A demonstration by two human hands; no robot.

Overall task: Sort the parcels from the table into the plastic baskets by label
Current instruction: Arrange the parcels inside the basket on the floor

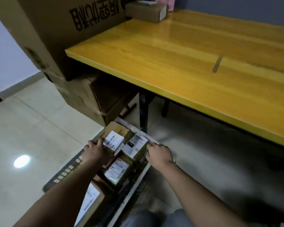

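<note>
Both hands grip the basket (138, 176) rim, left hand (95, 150) at nine o'clock, right hand (159, 154) at three; parcels fill it (floor level). Next, probably fetch the last parcel (146, 11) from the table (187, 71), twelve o'clock.

left hand (95, 150): arm stretched forward and down, fingers curled over a parcel (113, 141) | right hand (159, 154): arm stretched forward and down, knuckles up, fingers curled on basket (152, 142) rim | forearms bare, hands apart
</note>
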